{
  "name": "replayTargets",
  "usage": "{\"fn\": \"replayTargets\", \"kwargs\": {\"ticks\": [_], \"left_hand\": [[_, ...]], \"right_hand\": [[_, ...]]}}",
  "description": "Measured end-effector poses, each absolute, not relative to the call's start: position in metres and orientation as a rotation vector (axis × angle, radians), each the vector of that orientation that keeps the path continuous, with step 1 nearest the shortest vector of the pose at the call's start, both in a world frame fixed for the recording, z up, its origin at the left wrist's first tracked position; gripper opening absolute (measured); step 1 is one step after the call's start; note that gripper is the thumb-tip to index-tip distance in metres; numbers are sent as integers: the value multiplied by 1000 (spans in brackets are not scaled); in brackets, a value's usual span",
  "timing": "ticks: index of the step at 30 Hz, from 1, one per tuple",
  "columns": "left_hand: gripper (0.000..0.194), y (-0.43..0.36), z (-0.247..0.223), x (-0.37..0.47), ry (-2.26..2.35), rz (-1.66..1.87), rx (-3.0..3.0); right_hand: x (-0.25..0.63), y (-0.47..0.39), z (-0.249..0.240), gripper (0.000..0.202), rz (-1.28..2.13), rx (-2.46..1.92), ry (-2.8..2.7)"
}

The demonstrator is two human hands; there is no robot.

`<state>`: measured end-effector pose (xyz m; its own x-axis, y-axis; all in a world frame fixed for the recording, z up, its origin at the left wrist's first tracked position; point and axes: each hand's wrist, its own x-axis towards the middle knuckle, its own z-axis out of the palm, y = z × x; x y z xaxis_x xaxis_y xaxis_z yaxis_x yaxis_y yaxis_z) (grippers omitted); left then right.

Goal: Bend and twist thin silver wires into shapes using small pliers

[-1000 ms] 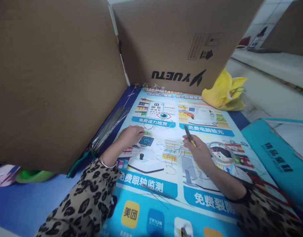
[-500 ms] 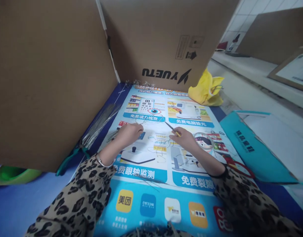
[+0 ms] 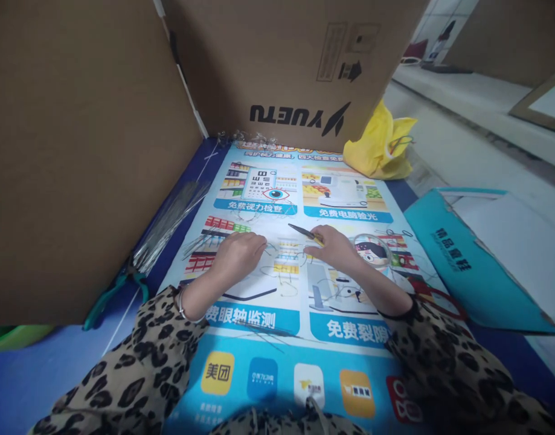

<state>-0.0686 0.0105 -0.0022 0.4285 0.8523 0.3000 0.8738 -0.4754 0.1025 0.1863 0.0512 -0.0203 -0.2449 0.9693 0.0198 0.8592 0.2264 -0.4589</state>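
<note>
My left hand (image 3: 241,258) is closed in a pinch above the poster, with what looks like a thin wire (image 3: 272,246) at its fingertips. In my right hand (image 3: 334,248) is a slim pair of pliers (image 3: 301,231) with dark pointed jaws and a yellow handle. The jaws point left, toward the left hand, and stay apart from it. Thin bent wires (image 3: 286,284) lie on the printed poster (image 3: 259,338) between and below the hands; their exact shapes are hard to make out.
Tall cardboard panels (image 3: 277,66) stand at the back and left. A bundle of straight wires (image 3: 162,241) and teal-handled pliers (image 3: 118,290) lie at left. To the right are a yellow bag (image 3: 377,148), a clear tape roll (image 3: 372,251) and a teal box (image 3: 444,254).
The pliers in my right hand have turned to point more to the left. My left hand has shifted slightly, still pinched. The whole view has shifted a little.
</note>
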Motion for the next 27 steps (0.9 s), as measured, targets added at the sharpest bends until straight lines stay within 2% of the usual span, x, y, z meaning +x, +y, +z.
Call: {"fn": "replayTargets", "kwargs": {"ticks": [9,21,27], "left_hand": [[22,12,-7,-66,-1567,-505,-2632],[20,14,-10,-69,-1614,-584,-2677],[30,14,-11,-68,-1596,-709,-2700]], "right_hand": [[182,50,-21,28,424,-1726,-2194],[190,53,-34,37,375,-1683,-2041],[181,42,-30,40,359,-1495,-2095]]}}
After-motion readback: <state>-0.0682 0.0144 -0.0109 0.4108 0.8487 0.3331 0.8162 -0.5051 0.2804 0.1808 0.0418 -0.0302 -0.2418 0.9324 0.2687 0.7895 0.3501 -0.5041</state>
